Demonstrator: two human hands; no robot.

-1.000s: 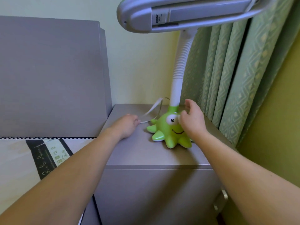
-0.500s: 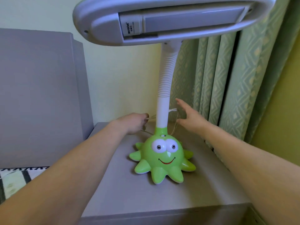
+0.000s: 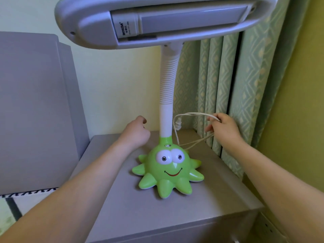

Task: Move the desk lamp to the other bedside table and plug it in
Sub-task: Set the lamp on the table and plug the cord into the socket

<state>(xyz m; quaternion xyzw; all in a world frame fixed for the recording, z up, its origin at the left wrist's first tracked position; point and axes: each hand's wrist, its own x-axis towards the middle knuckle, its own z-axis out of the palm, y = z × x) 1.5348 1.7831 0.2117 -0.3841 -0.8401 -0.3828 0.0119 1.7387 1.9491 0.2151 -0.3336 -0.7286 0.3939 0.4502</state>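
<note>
The lamp (image 3: 168, 165) stands on the worktop (image 3: 201, 213). The right hand (image 3: 224, 128) grips the looped cord (image 3: 191, 114); the left hand (image 3: 135, 133) is a closed, empty fist beside the stem.

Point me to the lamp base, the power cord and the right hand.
lamp base (image 3: 169, 170), head view, on the green dome below the eyes
power cord (image 3: 192, 114), head view, top of the raised loop
right hand (image 3: 226, 130), head view, back of the hand

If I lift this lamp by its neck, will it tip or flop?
Likely top-heavy: the lamp's wide head overhangs its smaller base. The ribbed neck looks bendable and may sway. The cord is limp, looped in the right hand.
</note>
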